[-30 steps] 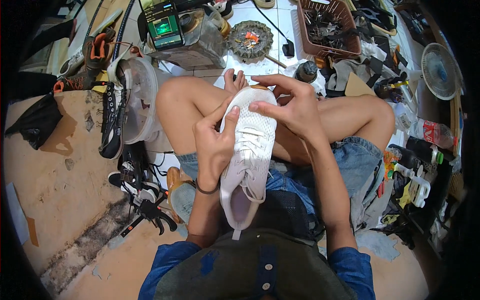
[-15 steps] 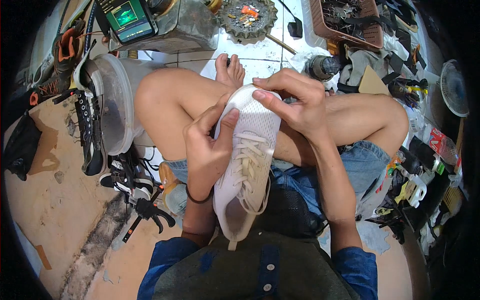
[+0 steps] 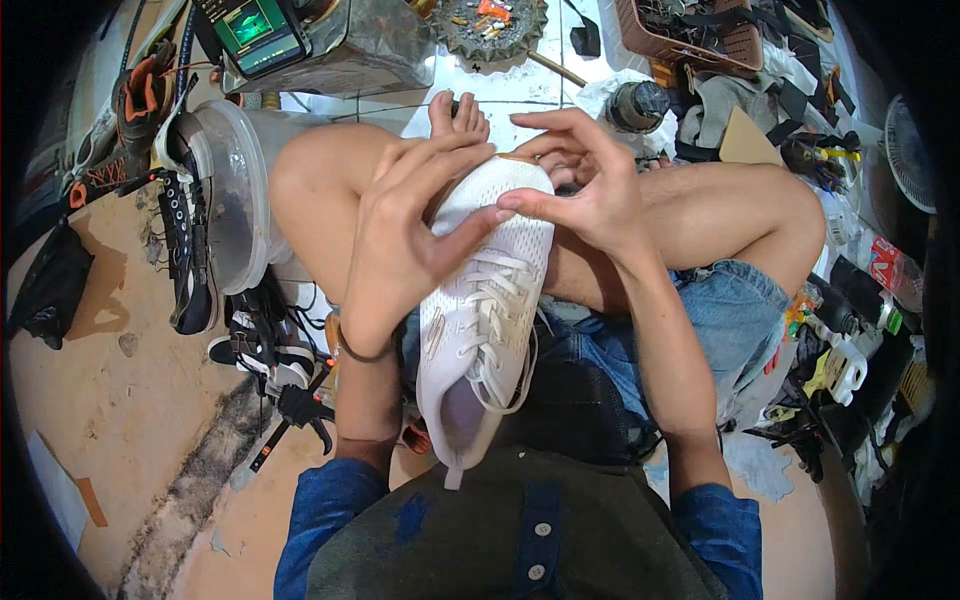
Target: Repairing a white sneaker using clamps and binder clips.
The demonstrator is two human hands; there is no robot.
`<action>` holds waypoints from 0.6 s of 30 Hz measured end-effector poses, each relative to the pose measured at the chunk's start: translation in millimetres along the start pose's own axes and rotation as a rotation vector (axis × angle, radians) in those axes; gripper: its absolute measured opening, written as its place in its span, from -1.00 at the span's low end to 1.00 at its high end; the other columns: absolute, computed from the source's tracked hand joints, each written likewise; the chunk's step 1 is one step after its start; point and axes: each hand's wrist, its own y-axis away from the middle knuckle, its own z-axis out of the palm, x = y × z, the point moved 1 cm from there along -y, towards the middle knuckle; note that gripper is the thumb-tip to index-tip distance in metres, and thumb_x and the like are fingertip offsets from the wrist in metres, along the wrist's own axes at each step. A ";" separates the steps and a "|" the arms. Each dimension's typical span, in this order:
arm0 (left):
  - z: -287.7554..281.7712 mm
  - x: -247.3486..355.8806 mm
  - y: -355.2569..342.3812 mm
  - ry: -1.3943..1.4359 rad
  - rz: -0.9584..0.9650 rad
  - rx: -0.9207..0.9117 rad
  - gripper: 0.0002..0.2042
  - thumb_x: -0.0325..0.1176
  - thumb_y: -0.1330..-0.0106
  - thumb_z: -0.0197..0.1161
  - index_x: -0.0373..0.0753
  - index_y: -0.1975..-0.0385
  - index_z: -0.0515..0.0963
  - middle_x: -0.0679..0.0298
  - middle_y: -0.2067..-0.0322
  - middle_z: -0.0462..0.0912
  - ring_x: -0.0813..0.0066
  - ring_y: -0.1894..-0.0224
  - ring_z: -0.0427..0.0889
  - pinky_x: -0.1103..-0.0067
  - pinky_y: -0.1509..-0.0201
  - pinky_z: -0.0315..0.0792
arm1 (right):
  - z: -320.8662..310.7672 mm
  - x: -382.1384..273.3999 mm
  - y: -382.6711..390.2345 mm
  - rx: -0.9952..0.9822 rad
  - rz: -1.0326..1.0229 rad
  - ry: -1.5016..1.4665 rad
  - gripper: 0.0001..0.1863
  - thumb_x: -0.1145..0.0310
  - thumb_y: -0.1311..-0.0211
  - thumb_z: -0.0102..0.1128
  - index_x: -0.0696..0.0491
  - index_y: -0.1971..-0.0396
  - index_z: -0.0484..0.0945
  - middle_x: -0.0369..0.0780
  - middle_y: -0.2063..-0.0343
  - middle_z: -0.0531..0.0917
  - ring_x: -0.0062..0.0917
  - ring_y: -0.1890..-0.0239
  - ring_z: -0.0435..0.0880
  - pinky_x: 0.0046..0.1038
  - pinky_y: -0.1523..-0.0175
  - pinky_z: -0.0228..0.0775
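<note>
Currently I see the left hand (image 3: 400, 235) clasping the white shoe (image 3: 484, 300); the right hand (image 3: 598, 195) lays its thumb there, but whether it grips I can't tell.

A seated person holds a white shoe (image 3: 455, 330) toe-up between both hands, its heel toward a dark apron (image 3: 450, 530). The left hand (image 3: 400, 230) wraps the toe's left side, thumb laid across the mesh. The right hand (image 3: 590, 190) sets its thumb on the mesh's right, index finger lifted. Ahead, a phone (image 3: 250, 30) leans by a metal can (image 3: 385, 45), near an ashtray (image 3: 490, 35) holding butts. A brown basket (image 3: 742, 50) stands right; leftward, a black-and-white sneaker (image 3: 188, 250) sits beside a clear tub (image 3: 232, 200).
</note>
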 end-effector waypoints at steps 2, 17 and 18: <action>4.4 -4.3 -9.1 0.279 -0.035 -0.090 -0.60 -0.44 -0.12 0.47 -0.36 0.01 0.65 0.05 0.03 0.71 0.25 0.02 0.67 0.45 -0.13 0.47 | 2.8 -0.4 1.7 0.053 -0.032 -0.092 -0.32 0.34 0.02 0.64 0.19 -0.10 0.49 -0.13 0.25 0.73 -0.68 0.29 0.66 -0.65 0.24 0.54; 31.0 -18.4 -26.3 0.240 0.185 -0.080 -0.91 -0.58 -0.18 0.38 -0.40 0.33 0.66 0.13 0.36 0.73 0.24 0.29 0.71 0.51 0.08 0.52 | -3.8 0.5 14.2 0.023 0.057 -0.214 -0.38 0.40 0.01 0.57 0.15 -0.05 0.43 -0.17 0.25 0.69 -0.65 0.21 0.67 -0.59 0.15 0.62; 31.4 -18.4 -25.9 0.240 0.184 -0.081 -0.91 -0.58 -0.18 0.38 -0.40 0.33 0.66 0.13 0.36 0.73 0.24 0.29 0.71 0.51 0.08 0.52 | -4.1 0.7 14.5 0.019 0.048 -0.210 -0.38 0.40 0.02 0.58 0.14 -0.05 0.44 -0.18 0.25 0.68 -0.65 0.21 0.66 -0.60 0.16 0.62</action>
